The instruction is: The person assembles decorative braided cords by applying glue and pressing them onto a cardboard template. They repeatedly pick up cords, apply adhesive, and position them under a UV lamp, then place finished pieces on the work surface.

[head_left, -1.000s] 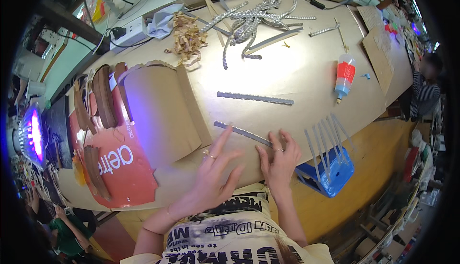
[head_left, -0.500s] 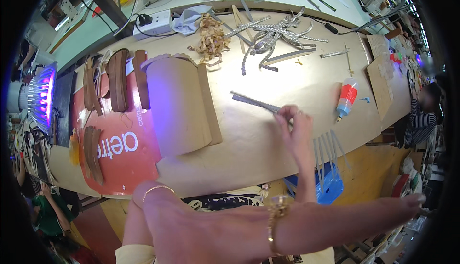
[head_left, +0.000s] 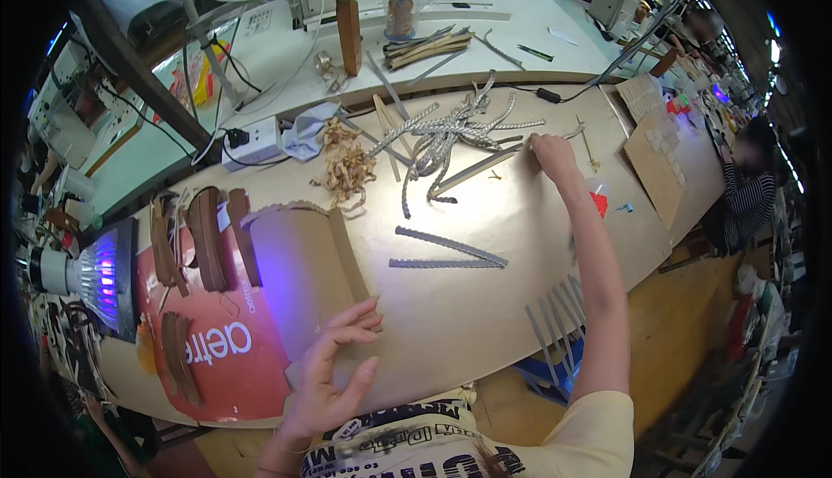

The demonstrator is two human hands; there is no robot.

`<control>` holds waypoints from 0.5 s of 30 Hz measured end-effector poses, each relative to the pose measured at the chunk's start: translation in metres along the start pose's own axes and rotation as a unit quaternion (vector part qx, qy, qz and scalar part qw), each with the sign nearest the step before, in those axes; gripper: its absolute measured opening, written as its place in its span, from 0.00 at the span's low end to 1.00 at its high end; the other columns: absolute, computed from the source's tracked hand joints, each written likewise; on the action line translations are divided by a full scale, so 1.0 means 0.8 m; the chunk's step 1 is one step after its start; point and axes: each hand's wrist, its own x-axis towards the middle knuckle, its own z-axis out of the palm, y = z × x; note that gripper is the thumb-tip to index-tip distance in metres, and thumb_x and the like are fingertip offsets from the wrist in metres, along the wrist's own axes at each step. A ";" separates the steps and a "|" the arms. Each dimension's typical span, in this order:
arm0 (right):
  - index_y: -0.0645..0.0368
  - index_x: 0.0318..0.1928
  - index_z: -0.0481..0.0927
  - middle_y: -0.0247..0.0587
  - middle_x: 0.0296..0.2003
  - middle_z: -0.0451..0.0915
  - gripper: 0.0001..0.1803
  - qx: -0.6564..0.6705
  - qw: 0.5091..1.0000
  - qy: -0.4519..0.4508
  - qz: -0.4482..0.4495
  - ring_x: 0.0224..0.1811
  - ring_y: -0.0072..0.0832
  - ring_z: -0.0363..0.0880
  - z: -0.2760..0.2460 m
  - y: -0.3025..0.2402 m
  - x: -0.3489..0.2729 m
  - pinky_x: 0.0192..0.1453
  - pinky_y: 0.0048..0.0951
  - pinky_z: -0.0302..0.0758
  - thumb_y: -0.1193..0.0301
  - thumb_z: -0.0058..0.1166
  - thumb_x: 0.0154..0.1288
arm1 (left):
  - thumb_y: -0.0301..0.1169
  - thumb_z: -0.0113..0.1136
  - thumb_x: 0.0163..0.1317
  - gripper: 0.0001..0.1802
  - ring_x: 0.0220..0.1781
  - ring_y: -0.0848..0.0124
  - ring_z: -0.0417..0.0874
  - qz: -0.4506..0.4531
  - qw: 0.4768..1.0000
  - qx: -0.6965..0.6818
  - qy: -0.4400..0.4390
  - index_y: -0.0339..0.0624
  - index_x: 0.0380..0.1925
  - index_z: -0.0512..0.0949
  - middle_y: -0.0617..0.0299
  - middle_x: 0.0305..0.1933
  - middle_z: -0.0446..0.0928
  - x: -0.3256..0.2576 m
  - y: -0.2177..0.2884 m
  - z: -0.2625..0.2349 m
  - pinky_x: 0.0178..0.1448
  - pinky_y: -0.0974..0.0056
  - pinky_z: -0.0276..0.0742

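My right hand (head_left: 548, 153) reaches to the far side of the table. Its fingers are closed at the left end of a short silver braided strip (head_left: 575, 132); the exact grip is partly hidden. Beside it lie flat grey and tan strips (head_left: 477, 170) and a pile of silver braided strips (head_left: 446, 140). My left hand (head_left: 340, 361) is open over the near edge of a brown paper sheet (head_left: 299, 261), fingers apart, holding nothing. Two grey braided strips (head_left: 451, 244) lie mid-table in a sideways V, touching at their right ends.
Brown strap pieces (head_left: 206, 240) rest on a red board (head_left: 230, 383) at left, near a lit lamp (head_left: 104, 274). Tan scraps (head_left: 345, 166) lie beside a white power strip (head_left: 251, 144). My right forearm partly covers a red-labelled bottle (head_left: 600, 202). Grey strips (head_left: 555, 326) overhang the front edge.
My right hand has let go of the grey braided strips, now lying on the table, and moved farther away. My left arm, previously stretched across to the right, is back at left. The view has shifted.
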 end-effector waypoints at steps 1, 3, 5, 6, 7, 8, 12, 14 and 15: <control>0.56 0.35 0.81 0.43 0.35 0.85 0.06 -0.013 1.000 0.000 -0.021 0.39 0.39 0.86 -0.001 0.000 0.003 0.43 0.36 0.82 0.77 0.53 0.58 | 0.21 0.53 0.64 0.14 0.66 0.54 0.72 -0.011 1.000 0.003 0.006 0.40 0.50 0.69 0.42 0.68 0.65 -0.003 -0.006 -0.002 0.69 0.51 0.66; 0.56 0.32 0.81 0.43 0.33 0.85 0.05 -0.022 0.999 -0.003 -0.041 0.37 0.38 0.86 -0.009 0.000 0.003 0.42 0.36 0.81 0.77 0.53 0.59 | 0.21 0.53 0.64 0.14 0.66 0.55 0.73 -0.029 1.000 0.004 0.012 0.39 0.50 0.69 0.43 0.67 0.66 -0.006 -0.014 -0.005 0.70 0.52 0.65; 0.57 0.32 0.80 0.43 0.33 0.85 0.04 -0.027 0.998 -0.007 -0.052 0.37 0.38 0.86 -0.026 -0.004 -0.003 0.42 0.35 0.81 0.75 0.53 0.62 | 0.21 0.54 0.64 0.14 0.66 0.56 0.73 -0.044 0.999 0.000 0.012 0.38 0.50 0.69 0.44 0.67 0.67 -0.008 -0.019 -0.007 0.71 0.53 0.64; 0.59 0.34 0.80 0.44 0.34 0.85 0.03 0.013 0.998 0.057 -0.004 0.37 0.38 0.86 -0.039 -0.007 -0.009 0.43 0.35 0.81 0.75 0.54 0.62 | 0.21 0.54 0.64 0.14 0.66 0.56 0.73 -0.040 0.999 0.008 0.000 0.38 0.50 0.70 0.44 0.67 0.67 -0.008 -0.020 -0.007 0.71 0.54 0.64; 0.60 0.37 0.80 0.44 0.35 0.85 0.04 0.055 0.991 0.113 0.041 0.38 0.39 0.86 -0.055 -0.011 -0.018 0.44 0.35 0.81 0.75 0.54 0.63 | 0.21 0.54 0.64 0.14 0.66 0.56 0.73 -0.037 0.999 0.016 -0.010 0.38 0.50 0.70 0.44 0.66 0.68 -0.008 -0.019 -0.008 0.71 0.54 0.64; 0.61 0.39 0.80 0.45 0.36 0.85 0.05 0.090 0.981 0.137 0.104 0.39 0.39 0.86 -0.075 -0.017 -0.028 0.44 0.35 0.81 0.75 0.55 0.63 | 0.21 0.54 0.64 0.14 0.66 0.57 0.73 -0.034 0.999 0.024 -0.017 0.38 0.50 0.70 0.44 0.66 0.68 -0.008 -0.018 -0.009 0.71 0.54 0.63; 0.67 0.56 0.75 0.49 0.40 0.85 0.18 0.646 0.640 0.352 0.223 0.42 0.31 0.87 -0.171 -0.062 -0.101 0.47 0.26 0.82 0.78 0.56 0.66 | 0.20 0.54 0.64 0.16 0.67 0.58 0.72 -0.015 1.000 0.027 -0.002 0.39 0.52 0.69 0.45 0.66 0.69 0.001 -0.014 -0.007 0.72 0.56 0.62; 0.69 0.56 0.75 0.50 0.40 0.85 0.18 0.753 0.552 0.291 0.207 0.40 0.27 0.86 -0.216 -0.091 -0.146 0.44 0.23 0.84 0.77 0.56 0.67 | 0.19 0.53 0.64 0.18 0.68 0.59 0.71 -0.006 0.999 0.036 0.019 0.39 0.55 0.68 0.46 0.67 0.68 0.011 -0.012 -0.006 0.72 0.56 0.62; 0.69 0.57 0.74 0.50 0.40 0.85 0.20 0.779 0.533 0.234 0.234 0.39 0.26 0.86 -0.232 -0.108 -0.159 0.44 0.23 0.84 0.77 0.56 0.66 | 0.19 0.53 0.65 0.21 0.68 0.60 0.71 0.020 0.997 0.063 0.029 0.39 0.57 0.66 0.45 0.67 0.68 0.016 -0.011 -0.006 0.72 0.57 0.62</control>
